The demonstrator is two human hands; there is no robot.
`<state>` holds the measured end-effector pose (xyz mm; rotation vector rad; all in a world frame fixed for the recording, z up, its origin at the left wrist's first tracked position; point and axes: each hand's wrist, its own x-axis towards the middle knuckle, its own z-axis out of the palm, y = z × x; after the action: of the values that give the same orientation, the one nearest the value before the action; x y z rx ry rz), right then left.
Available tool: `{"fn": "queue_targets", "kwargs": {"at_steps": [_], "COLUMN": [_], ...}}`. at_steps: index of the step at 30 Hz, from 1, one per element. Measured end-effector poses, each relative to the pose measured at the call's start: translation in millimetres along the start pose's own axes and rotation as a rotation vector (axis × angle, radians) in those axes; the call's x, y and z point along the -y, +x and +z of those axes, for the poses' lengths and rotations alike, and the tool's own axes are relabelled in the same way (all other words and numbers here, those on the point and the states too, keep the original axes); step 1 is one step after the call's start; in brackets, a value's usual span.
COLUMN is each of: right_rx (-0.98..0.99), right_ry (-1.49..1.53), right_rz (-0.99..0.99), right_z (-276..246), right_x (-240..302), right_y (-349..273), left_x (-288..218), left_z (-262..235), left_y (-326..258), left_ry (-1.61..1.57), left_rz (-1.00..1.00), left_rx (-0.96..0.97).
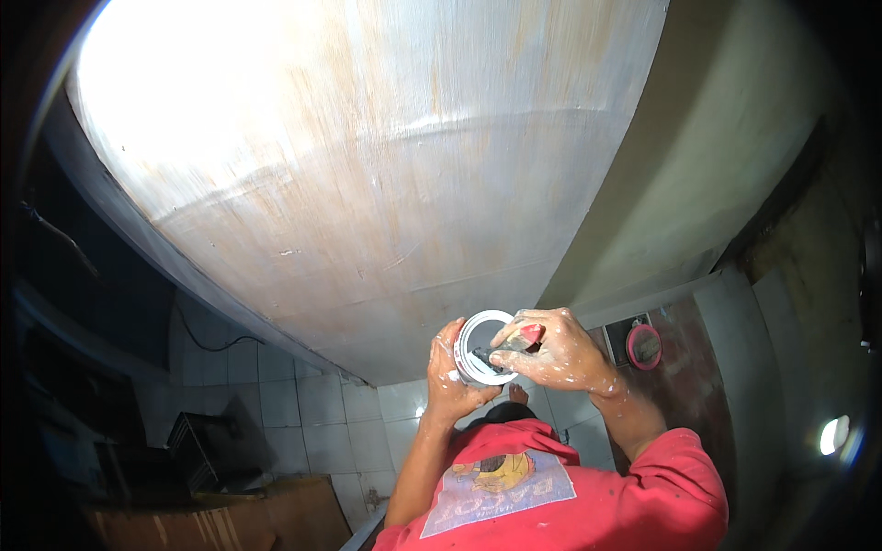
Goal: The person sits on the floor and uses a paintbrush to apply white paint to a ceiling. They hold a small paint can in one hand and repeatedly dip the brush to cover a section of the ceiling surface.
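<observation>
My left hand wraps round the side of a white-rimmed paint can, which is tilted so its mouth faces up toward me. Greyish paint shows inside. My right hand, spattered with white, grips a paintbrush by its red-tipped handle. The brush's dark bristle end sits at the mouth of the can, against the near part of the rim. Ahead of both hands stands a wall with streaky white paint over an orange-brown base.
A pink round basin rests on the reddish floor at the right. White tiles cover the floor below. A brown wooden piece and dark box-like furniture stand at the lower left. A greenish wall joins at the right.
</observation>
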<state>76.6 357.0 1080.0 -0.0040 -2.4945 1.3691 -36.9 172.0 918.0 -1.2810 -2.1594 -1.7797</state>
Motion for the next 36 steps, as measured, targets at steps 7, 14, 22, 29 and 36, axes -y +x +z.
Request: {"fn": "queue_targets", "kwargs": {"at_steps": [7,14,22,29,36], "right_rx": [-0.145,-0.314,-0.458,-0.454,-0.32], "right_ry": [0.086,-0.04,-0.224,-0.278,-0.154], "right_rz": [0.104,0.188,0.167,-0.016,-0.139], "right_z": [-18,-22,-23,-4,5], "right_x": [8,-8,-2,34,39], "right_y": [-11,-18,-22,-31,-22], "left_x": [0,-7,-2,-9,-19], "left_z": [0,2,0,1,0], "left_y": [2,6,6,11,20], "left_ry": [0.108,0.022,0.054,0.091,0.027], "left_rz": [0.017,-0.041,-0.013,-0.018,-0.033], "left_rx": [-0.004,0.002,0.031,0.009,-0.002]}}
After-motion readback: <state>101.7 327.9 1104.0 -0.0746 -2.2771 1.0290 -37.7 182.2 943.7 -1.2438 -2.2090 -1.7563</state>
